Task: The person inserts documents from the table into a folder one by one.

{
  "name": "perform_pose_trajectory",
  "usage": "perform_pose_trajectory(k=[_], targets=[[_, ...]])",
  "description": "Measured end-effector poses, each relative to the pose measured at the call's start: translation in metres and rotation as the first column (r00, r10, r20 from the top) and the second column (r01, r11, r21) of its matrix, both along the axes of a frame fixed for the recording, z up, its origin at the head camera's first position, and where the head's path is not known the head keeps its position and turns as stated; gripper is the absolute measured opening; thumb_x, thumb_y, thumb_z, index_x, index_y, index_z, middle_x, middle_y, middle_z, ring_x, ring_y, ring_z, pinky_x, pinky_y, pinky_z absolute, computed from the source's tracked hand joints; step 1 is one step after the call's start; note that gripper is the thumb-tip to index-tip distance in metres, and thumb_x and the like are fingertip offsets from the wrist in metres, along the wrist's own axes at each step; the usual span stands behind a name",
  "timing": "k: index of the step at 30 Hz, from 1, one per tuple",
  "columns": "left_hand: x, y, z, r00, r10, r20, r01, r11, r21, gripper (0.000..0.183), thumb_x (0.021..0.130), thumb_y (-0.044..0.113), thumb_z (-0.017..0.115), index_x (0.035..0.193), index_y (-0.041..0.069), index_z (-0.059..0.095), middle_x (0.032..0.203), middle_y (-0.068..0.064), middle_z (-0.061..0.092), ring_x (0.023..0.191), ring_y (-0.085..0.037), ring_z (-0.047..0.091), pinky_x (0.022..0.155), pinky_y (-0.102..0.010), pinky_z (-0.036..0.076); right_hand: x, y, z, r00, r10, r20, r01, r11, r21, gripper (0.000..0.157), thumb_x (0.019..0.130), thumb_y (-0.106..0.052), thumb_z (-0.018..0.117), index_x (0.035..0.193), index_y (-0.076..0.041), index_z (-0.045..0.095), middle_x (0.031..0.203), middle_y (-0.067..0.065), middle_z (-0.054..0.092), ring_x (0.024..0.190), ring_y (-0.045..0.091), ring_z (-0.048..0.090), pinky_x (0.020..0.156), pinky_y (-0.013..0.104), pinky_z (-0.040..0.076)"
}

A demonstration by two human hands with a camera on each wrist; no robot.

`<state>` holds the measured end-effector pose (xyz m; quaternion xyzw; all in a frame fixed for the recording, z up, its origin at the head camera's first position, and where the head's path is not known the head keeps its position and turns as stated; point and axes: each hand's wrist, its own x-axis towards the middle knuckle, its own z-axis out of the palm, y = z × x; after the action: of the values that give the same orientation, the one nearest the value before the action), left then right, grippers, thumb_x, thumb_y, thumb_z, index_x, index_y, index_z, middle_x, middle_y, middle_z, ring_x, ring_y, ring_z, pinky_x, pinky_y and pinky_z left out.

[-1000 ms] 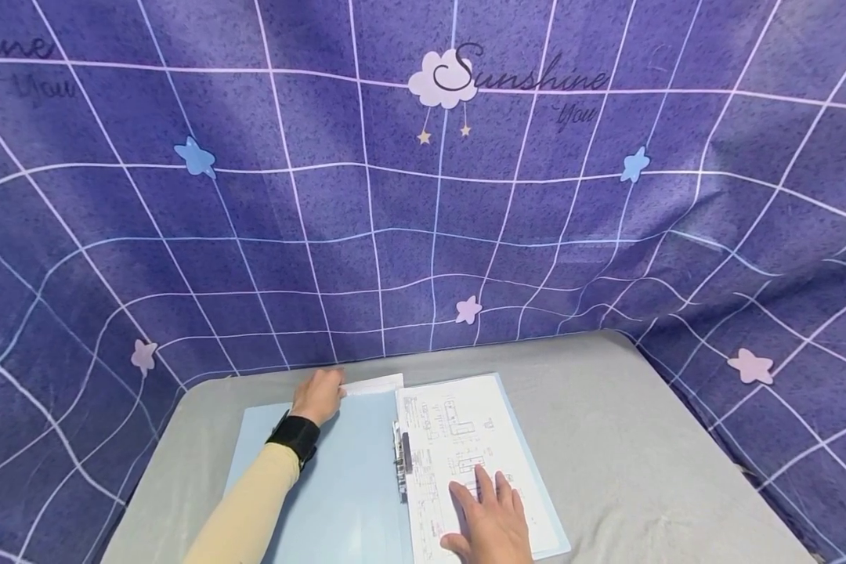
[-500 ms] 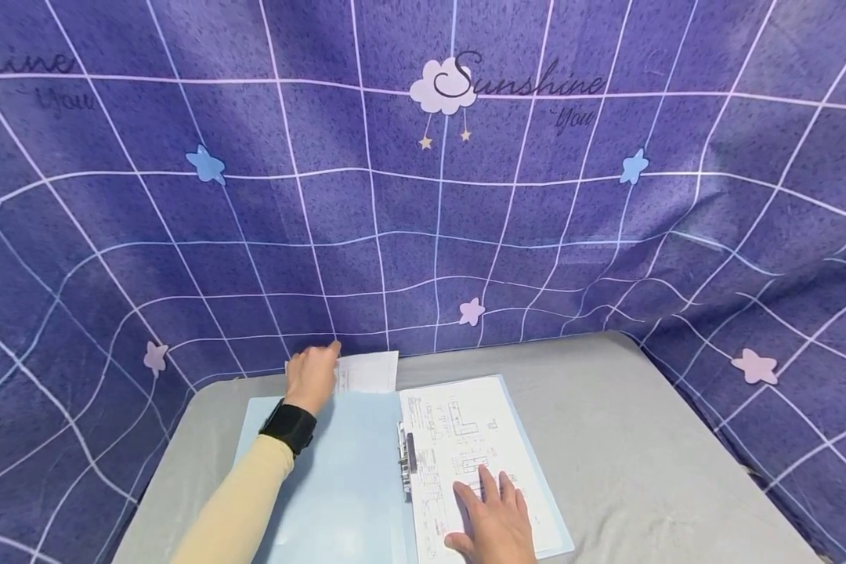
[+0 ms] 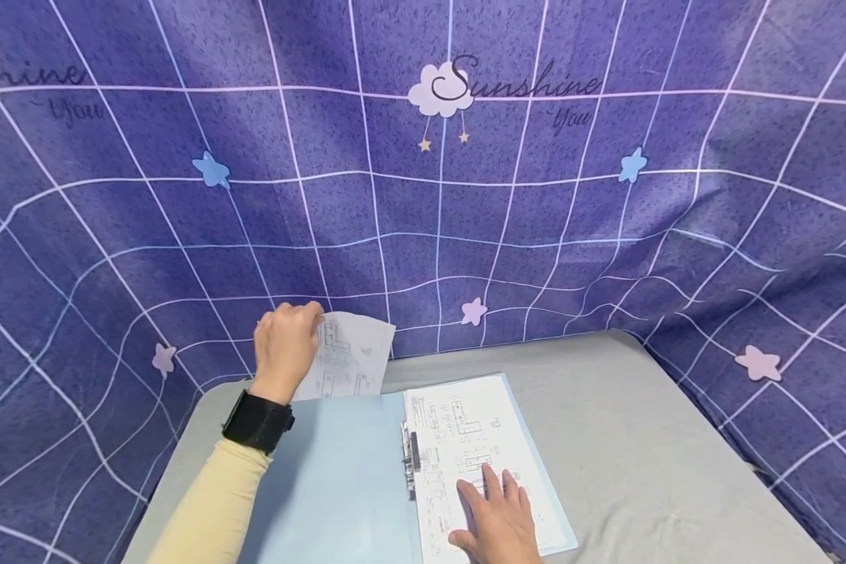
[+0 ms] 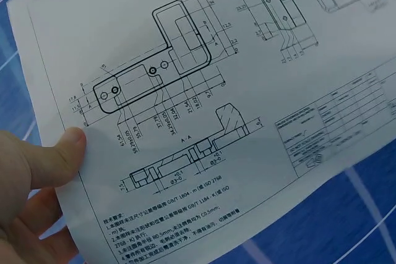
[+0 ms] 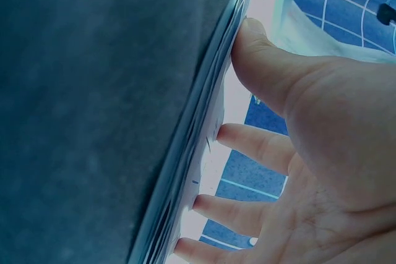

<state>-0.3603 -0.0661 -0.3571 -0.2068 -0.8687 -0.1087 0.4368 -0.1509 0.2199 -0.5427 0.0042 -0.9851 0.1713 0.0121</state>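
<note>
At the far left of the head view, my left hand (image 3: 285, 348) pinches a white drawing sheet (image 3: 356, 356) by its edge and holds it raised behind the folder's back edge. The left wrist view shows the sheet's printed part drawing (image 4: 167, 72), with the thumb (image 4: 65, 156) on its face. A light blue folder (image 3: 338, 470) lies spread on the table. My right hand (image 3: 502, 521) rests with spread fingers on the drawings (image 3: 458, 427) in its right half. In the right wrist view, the fingertips (image 5: 230, 133) touch the stack of pages.
A metal lever clip (image 3: 410, 462) stands along the folder's spine, at the left edge of the drawings. The table has a grey cloth (image 3: 627, 439). A purple curtain (image 3: 571, 235) with a grid pattern hangs right behind and along both sides.
My left hand has risen and moved left, drawing the sheet up so that much more of it shows above the folder. My right hand stays on the drawings.
</note>
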Motion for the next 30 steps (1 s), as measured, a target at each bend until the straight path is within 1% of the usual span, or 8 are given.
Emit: perform_pose_trajectory(k=[6, 10, 13, 17, 22, 24, 25, 30], targets=[[0.023, -0.007, 0.033, 0.992, -0.024, -0.126, 0.040, 0.991, 0.126, 0.005, 0.086, 0.004, 0.080, 0.089, 0.005, 0.076, 0.073, -0.014, 0.070, 0.060, -0.036, 0.060, 0.048, -0.048, 0.043, 0.000, 0.001, 0.000, 1.000, -0.001, 0.004, 0.001, 1.000, 0.012, 0.075, 0.069, -0.055, 0.087, 0.131, -0.017, 0.067, 0.149, 0.026, 0.049, 0.135, 0.061, 0.039, 0.105, 0.076, 0.031], [0.036, -0.006, 0.045, 0.982, -0.096, -0.163, 0.130, 0.968, 0.214, 0.007, 0.084, 0.005, 0.082, 0.089, 0.006, 0.078, 0.071, -0.014, 0.069, 0.055, -0.035, 0.059, 0.047, -0.049, 0.041, 0.000, 0.002, 0.000, 1.000, 0.004, 0.001, -0.004, 1.000, 0.012, 0.075, 0.070, -0.055, 0.087, 0.131, -0.017, 0.067, 0.149, 0.026, 0.049, 0.135, 0.061, 0.039, 0.105, 0.075, 0.031], [0.044, -0.002, 0.048, 0.974, -0.190, -0.123, 0.215, 0.949, 0.232, 0.007, 0.084, 0.007, 0.083, 0.090, 0.006, 0.079, 0.075, -0.012, 0.073, 0.047, -0.028, 0.053, 0.044, -0.040, 0.037, 0.001, 0.003, -0.001, 1.000, 0.011, -0.011, -0.011, 1.000, 0.001, 0.076, 0.070, -0.055, 0.087, 0.131, -0.016, 0.067, 0.149, 0.026, 0.049, 0.135, 0.062, 0.038, 0.105, 0.076, 0.031], [0.051, 0.005, 0.048, 0.950, -0.312, -0.026, 0.306, 0.911, 0.277, 0.008, 0.083, 0.006, 0.085, 0.089, 0.006, 0.080, 0.080, -0.009, 0.077, 0.051, -0.019, 0.061, 0.047, -0.023, 0.033, 0.005, 0.005, -0.003, 0.999, 0.037, -0.034, -0.038, 0.998, -0.045, 0.075, 0.072, -0.053, 0.086, 0.133, -0.014, 0.065, 0.148, 0.029, 0.048, 0.134, 0.065, 0.037, 0.103, 0.079, 0.030], [0.058, 0.014, 0.048, 0.916, -0.394, 0.069, 0.352, 0.876, 0.329, 0.010, 0.080, 0.007, 0.088, 0.085, 0.010, 0.080, 0.080, -0.004, 0.078, 0.066, -0.017, 0.073, 0.061, -0.014, 0.044, 0.009, 0.006, 0.004, 0.982, 0.062, -0.176, -0.087, 0.987, -0.133, 0.072, 0.077, -0.044, 0.087, 0.137, -0.014, 0.063, 0.147, 0.029, 0.049, 0.132, 0.063, 0.042, 0.101, 0.076, 0.036], [0.060, 0.017, 0.050, 0.902, -0.420, 0.101, 0.367, 0.869, 0.333, 0.010, 0.080, 0.007, 0.087, 0.085, 0.011, 0.080, 0.080, -0.003, 0.078, 0.068, -0.016, 0.074, 0.064, -0.012, 0.046, 0.008, 0.007, 0.010, 0.948, 0.072, -0.309, -0.120, 0.983, -0.141, 0.070, 0.079, -0.038, 0.088, 0.139, -0.015, 0.061, 0.146, 0.026, 0.051, 0.129, 0.056, 0.049, 0.099, 0.070, 0.044], [0.061, 0.018, 0.050, 0.894, -0.433, 0.115, 0.375, 0.864, 0.335, 0.009, 0.080, 0.007, 0.087, 0.085, 0.011, 0.080, 0.080, -0.002, 0.078, 0.069, -0.015, 0.074, 0.065, -0.012, 0.047, 0.006, 0.007, 0.014, 0.918, 0.075, -0.388, -0.137, 0.981, -0.135, 0.071, 0.079, -0.035, 0.088, 0.141, -0.015, 0.061, 0.145, 0.025, 0.053, 0.127, 0.052, 0.052, 0.097, 0.067, 0.047], [0.070, 0.023, 0.055, 0.851, -0.482, 0.208, 0.400, 0.852, 0.339, 0.007, 0.084, 0.008, 0.085, 0.086, 0.013, 0.080, 0.079, 0.004, 0.077, 0.062, -0.009, 0.069, 0.059, -0.013, 0.046, -0.003, 0.014, 0.041, 0.721, 0.020, -0.692, -0.190, 0.967, -0.170, 0.078, 0.082, -0.024, 0.085, 0.151, -0.013, 0.052, 0.151, 0.023, 0.048, 0.129, 0.041, 0.052, 0.101, 0.053, 0.048]])
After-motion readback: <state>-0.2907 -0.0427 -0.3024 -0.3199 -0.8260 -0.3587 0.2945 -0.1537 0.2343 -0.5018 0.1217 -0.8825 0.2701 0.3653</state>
